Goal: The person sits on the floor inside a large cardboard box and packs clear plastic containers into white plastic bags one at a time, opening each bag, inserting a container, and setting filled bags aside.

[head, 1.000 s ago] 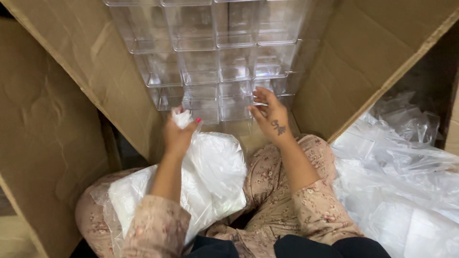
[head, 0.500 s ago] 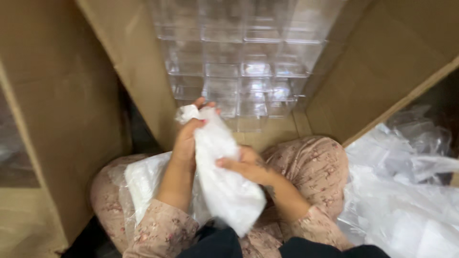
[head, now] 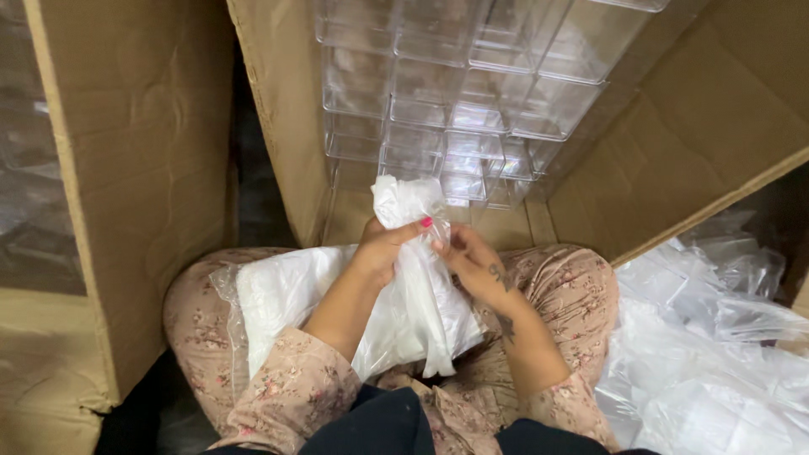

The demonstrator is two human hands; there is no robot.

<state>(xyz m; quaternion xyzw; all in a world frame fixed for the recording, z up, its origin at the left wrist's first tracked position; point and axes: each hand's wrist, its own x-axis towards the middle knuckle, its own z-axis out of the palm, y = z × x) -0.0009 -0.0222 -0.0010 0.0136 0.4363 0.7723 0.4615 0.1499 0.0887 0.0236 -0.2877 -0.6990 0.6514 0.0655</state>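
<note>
Bag [head: 415, 286]: white plastic, held upright over the lap; bunched top pokes up above the fingers, the rest hangs down to the knees.
Left hand [head: 383, 248]: closed around the bag just under its bunched top, fingers wrapped across the front.
Right hand [head: 474, 263]: fingers pinching the bag's right edge, touching the plastic just beside the left hand.
Change, half a second back: the bag was then gripped at its top by the left hand while the right hand lay lower, across its middle; the right hand has since come up level with the left, and the bag hangs straighter.
Change, one second back: the right hand was then up at the clear boxes and the left held only a small tuft of plastic; both hands now meet on the bag.
Stack of bags [head: 278, 295]: white, inside a clear wrapper, lying on the left thigh behind the held bag.
Clear boxes [head: 472, 93]: stacked in rows inside the open carton [head: 674, 143] ahead of the knees.
Loose plastic [head: 716, 354]: crumpled clear sheets heaped to the right.
</note>
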